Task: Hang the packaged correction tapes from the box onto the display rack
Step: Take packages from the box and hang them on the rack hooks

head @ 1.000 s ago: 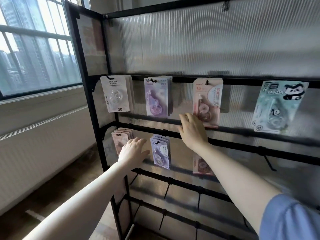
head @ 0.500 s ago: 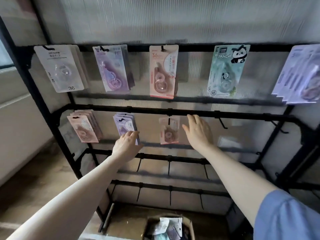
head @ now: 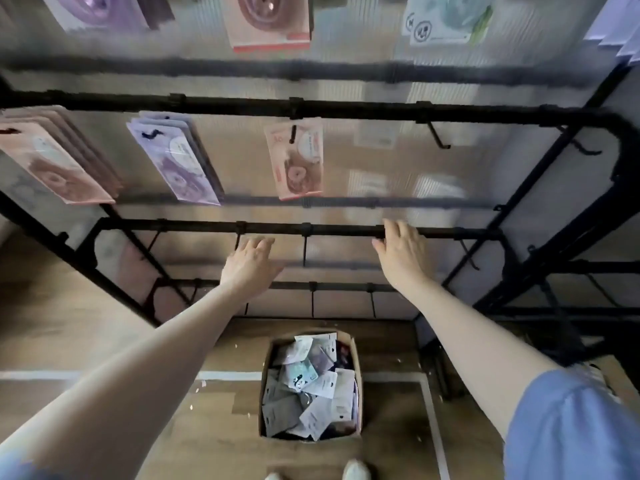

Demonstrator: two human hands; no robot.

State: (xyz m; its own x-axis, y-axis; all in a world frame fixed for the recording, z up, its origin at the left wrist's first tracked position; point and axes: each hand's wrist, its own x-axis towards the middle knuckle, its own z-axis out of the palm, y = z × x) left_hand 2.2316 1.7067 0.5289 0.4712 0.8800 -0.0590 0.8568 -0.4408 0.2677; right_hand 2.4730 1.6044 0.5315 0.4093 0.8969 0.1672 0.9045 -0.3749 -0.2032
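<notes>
Wood-look floor (head: 86, 341) with pale tape lines; black display rack (head: 346, 110) against a ribbed translucent panel. Cardboard box (head: 356, 348) sits on the floor just in front of the rack's base, full of loose packaged correction tapes (head: 308, 382).

Middle rail: pink stack (head: 52, 168), purple stack (head: 180, 164), one pink pack (head: 298, 161); bare hook (head: 438, 136) to its right.

Left hand (head: 251, 266) and right hand (head: 401, 252) both raised in front of the lower rail, fingers relaxed and straight, holding nothing. Whether the right fingertips touch the rail: cannot tell.

Judged step: reach down for the next pack. Advice:
- lower one hand straight into the box, take a single pack from the top layer;
- pinch near the card's punched hole, so it goes straight onto a hook;
- match design to its stack, or start the bare hook.
</notes>
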